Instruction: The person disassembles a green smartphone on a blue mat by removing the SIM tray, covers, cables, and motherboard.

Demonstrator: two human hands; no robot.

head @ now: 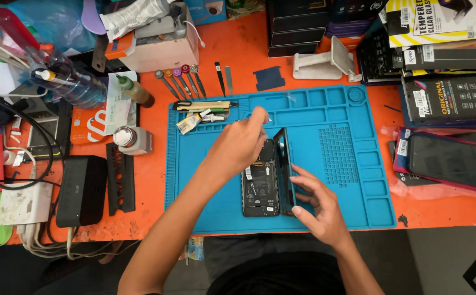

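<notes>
An opened black phone (pixel 259 191) lies on the blue repair mat (pixel 347 158), its battery and inner parts facing up. A black panel (pixel 285 164) stands on its long edge along the phone's right side. My left hand (pixel 240 145) hovers over the phone's top end, fingers pinched on a thin metal tool (pixel 266 119) whose tip I cannot make out. My right hand (pixel 318 205) is at the panel's lower right, and its fingers grip the panel and prop it upright.
Screwdrivers with coloured caps (pixel 178 82) and tweezers (pixel 220 77) lie above the mat on the orange table. A small bottle (pixel 135 90), a round tin (pixel 124 136) and a black box (pixel 82 190) are at left. Packaged screen protectors (pixel 448 98) and a sleeved phone (pixel 451 162) are at right.
</notes>
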